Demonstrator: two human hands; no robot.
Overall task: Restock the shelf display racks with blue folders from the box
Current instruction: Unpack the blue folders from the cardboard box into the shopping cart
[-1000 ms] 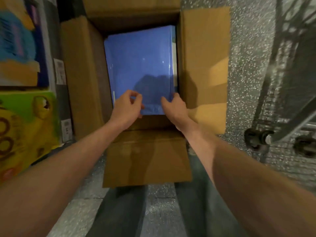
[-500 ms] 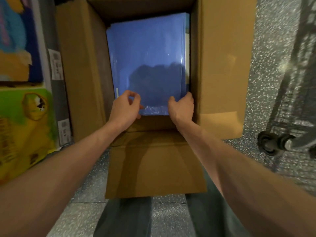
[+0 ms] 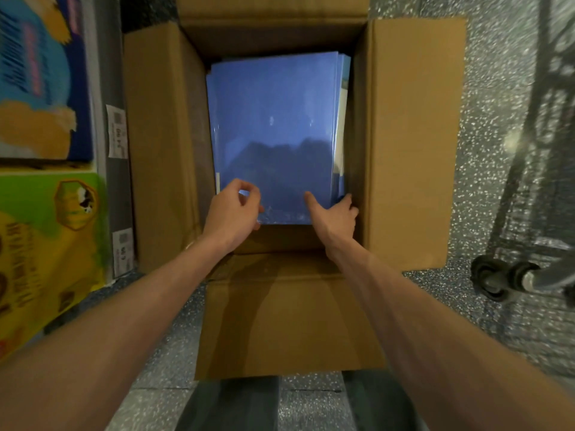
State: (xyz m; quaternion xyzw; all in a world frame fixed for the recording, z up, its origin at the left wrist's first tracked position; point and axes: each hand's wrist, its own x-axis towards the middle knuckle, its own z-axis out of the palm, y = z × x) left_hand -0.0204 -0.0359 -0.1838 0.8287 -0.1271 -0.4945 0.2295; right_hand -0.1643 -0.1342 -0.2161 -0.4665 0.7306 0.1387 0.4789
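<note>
Cardboard fills the middle of the head view. The box (image 3: 410, 144) stands on the speckled floor (image 3: 497, 88) with all four flaps folded outward, the near flap lying toward my legs (image 3: 230, 405). No print or tape shows on the flaps.

Inside, the blue folders (image 3: 273, 119) lie flat in a stack that fills the box from the far wall to the near wall. Their right edges are fanned slightly against the right wall, where a pale strip shows that I cannot identify. The top cover is glossy and carries no writing.

My left hand (image 3: 231, 213) is at the near left corner of the stack. Its fingers are curled tight, with forefinger and thumb pinching the near edge of the top folders. My right hand (image 3: 336, 217) is at the near right corner. The thumb lies flat on the top cover and the other fingers are tucked down between the stack and the box's right wall, so it grips the folders from the side.

On the left, two white price labels (image 3: 116, 135) are fixed to a grey shelf edge (image 3: 109, 73) beside the box. They carry barcodes and digits too blurred to read. Behind them are a blue package (image 3: 37, 73) and a green and yellow package (image 3: 40, 244), both with large lettering smeared beyond reading. At the right edge, black caster wheels (image 3: 491, 278) sit under a dark wire cart (image 3: 544, 119).
</note>
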